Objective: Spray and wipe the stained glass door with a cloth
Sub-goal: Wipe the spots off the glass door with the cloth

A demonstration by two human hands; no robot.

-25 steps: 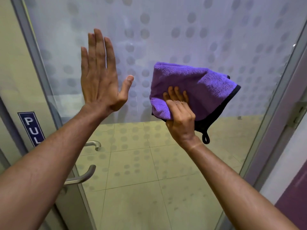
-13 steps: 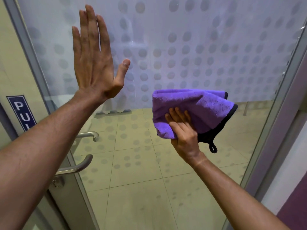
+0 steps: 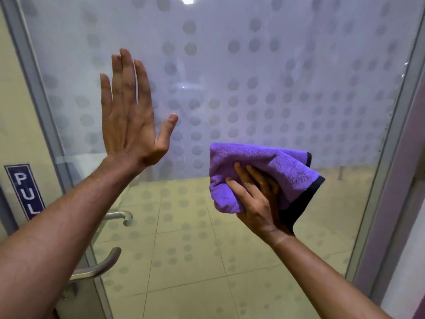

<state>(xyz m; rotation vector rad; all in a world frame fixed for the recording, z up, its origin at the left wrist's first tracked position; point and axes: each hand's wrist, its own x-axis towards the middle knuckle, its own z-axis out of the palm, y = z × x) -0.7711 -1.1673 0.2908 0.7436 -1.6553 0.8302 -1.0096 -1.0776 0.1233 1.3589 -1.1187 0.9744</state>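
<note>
**Wipe under way: cloth lower on the pane than a second ago**

Since the earlier frames: cloth carried down from the frosted band to its lower edge; left palm seen at a shifting height on the glass, though the camera itself tilted, so true travel uncertain.

Far left: blue "PULL" sign (image 3: 27,191) fixed beside the grey door frame (image 3: 34,88). Lower left: two metal lever handles (image 3: 101,265), one on each face of the pane, untouched.

Left hand (image 3: 131,116): fingers straight and together, thumb apart, palm laid flat on the glass door (image 3: 253,77). Holding nothing. Judged purpose: to brace the door so it does not swing under wiping pressure.

Centre: dotted frosted film across the upper pane, clear glass below showing floor tiles (image 3: 184,261) beyond. Faint vertical streak visible near the left thumb; possibly spray run or residue, not confirmed.

Right hand (image 3: 257,199): fingers spread over the back of the purple cloth (image 3: 264,166), pressing it against the pane where frosted band meets clear glass. Whether any finger curls round the fabric, not determinable. Cloth bunched and folded, black trim hanging at its right side, judged to give a thick pad under the fingers.

Spray bottle: not in view.

Far right: hinge-side frame (image 3: 391,157), not reached by the cloth.
</note>
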